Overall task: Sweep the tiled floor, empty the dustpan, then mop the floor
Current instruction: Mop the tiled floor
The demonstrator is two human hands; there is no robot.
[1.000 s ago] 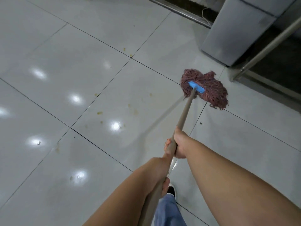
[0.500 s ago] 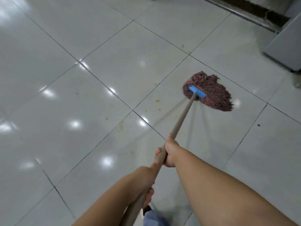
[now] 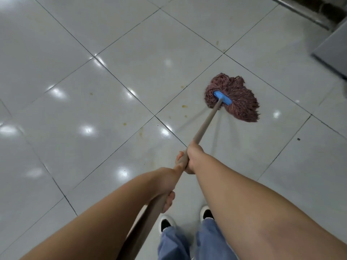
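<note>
Person's right hand (image 3: 191,158) and left hand (image 3: 166,192) both wrapped round the tan mop handle (image 3: 205,122), maroon string mop head (image 3: 234,98) flat on glossy grey tiled floor (image 3: 93,128), yellowish spots (image 3: 185,106) just left, grey metal cabinet (image 3: 334,45) far right, open tiles left.

Glossy tiled floor (image 3: 131,59); stringy cloth mop head (image 3: 238,98); smooth blue plastic clamp (image 3: 222,97).

Glossy grey tiled floor (image 3: 78,87) was crossed by dark grout lines. Reddish mop head (image 3: 236,96) was spread flat on it. Yellowish spots (image 3: 184,106) were scattered just left of the mop head.
</note>
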